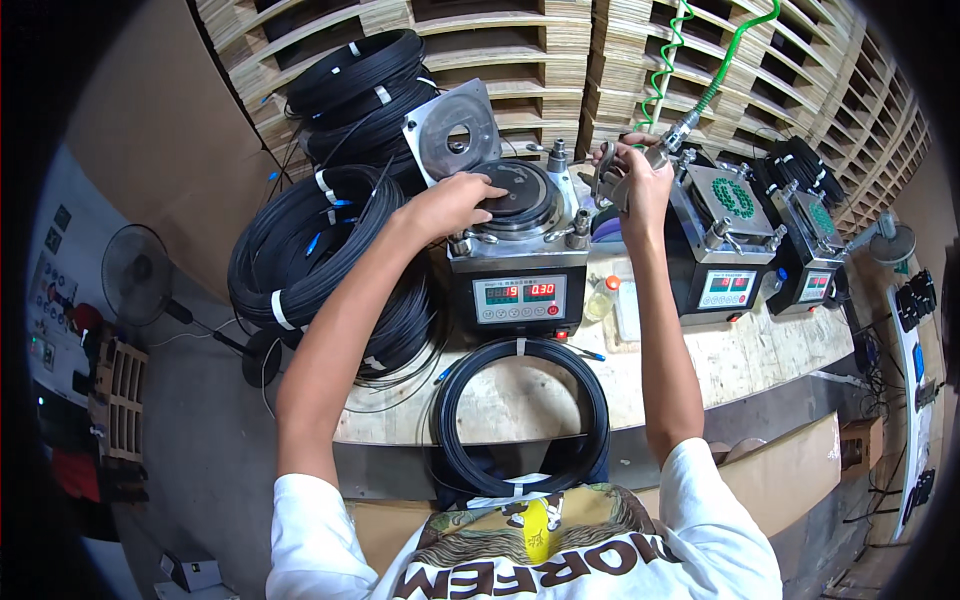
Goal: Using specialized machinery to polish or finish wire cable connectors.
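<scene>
My left hand [455, 208] reaches over the near polishing machine [520, 300], a box with a red digital display. Its fingers are apart, the fingertips touching the left edge of the round dark disc [523, 187] on top. To the right of that disc, my right hand [642, 172] is raised and closed around a metal air gun [657, 155]. A green hose [740, 40] runs up from the gun's fitting. A square metal plate with a round middle [455, 130] stands tilted behind my left hand. My right fingers hide part of the gun.
Coils of black cable [320, 240] are stacked on the left. Another cable coil [522, 345] hangs over the table's [400, 420] front edge. Two more machines [720, 280] stand to the right, near a small red-capped bottle [602, 298]. Wooden pallets [490, 50] rise behind.
</scene>
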Demonstrator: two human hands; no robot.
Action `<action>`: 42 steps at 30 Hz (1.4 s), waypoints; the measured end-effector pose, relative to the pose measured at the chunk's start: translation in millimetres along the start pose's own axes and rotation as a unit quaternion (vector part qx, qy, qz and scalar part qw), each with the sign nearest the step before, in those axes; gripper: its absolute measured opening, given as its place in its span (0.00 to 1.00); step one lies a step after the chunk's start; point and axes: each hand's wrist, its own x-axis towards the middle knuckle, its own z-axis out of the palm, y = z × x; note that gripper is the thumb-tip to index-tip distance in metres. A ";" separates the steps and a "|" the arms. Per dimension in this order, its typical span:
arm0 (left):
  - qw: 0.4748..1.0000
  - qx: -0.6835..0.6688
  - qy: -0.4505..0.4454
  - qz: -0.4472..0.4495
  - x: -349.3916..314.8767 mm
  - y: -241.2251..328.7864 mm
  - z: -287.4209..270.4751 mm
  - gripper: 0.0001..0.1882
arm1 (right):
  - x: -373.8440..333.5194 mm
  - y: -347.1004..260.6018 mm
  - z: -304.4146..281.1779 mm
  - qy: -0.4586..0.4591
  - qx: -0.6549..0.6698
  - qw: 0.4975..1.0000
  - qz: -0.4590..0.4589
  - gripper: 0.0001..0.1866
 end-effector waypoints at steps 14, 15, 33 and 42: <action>0.997 -0.065 -0.044 -0.005 23.4 -13.3 6.5 0.24 | -4.0 -8.4 -6.6 -0.024 -0.003 0.999 0.023 0.11; 0.996 -0.067 -0.052 -0.011 23.4 -14.6 5.5 0.24 | -4.3 -8.6 -6.4 -0.026 -0.005 0.999 0.029 0.10; 0.871 -0.233 0.410 -0.140 -2.8 -5.8 45.6 0.08 | 75.2 -5.5 -74.9 -0.066 -0.369 0.922 -0.097 0.14; 0.813 -0.296 0.458 -0.206 -8.4 14.8 52.0 0.27 | 239.3 -54.4 -160.8 0.033 -0.639 0.765 -0.071 0.24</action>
